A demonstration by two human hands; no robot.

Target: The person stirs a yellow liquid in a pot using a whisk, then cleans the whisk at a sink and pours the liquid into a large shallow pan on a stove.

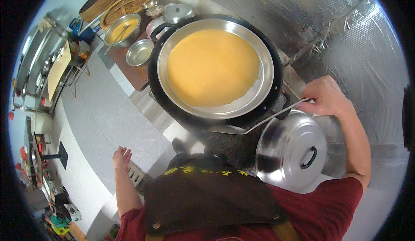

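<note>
My right hand grips the handle end of a long metal wok spatula. Its flat blade hangs just in front of the near rim of a black wok. Set inside the wok is a round, shallow stainless steel pan. A yellow, batter-like layer covers most of the pan's bottom, with bare metal along the lower right. My left hand is held out low at the left over the floor, holding nothing, fingers slightly apart.
A big domed aluminium lid stands below my right hand. Left of the wok, a brown table bears a bowl of yellow liquid with a ladle, a smaller metal bowl and a small lid. Silvery bubble foil lines the right side.
</note>
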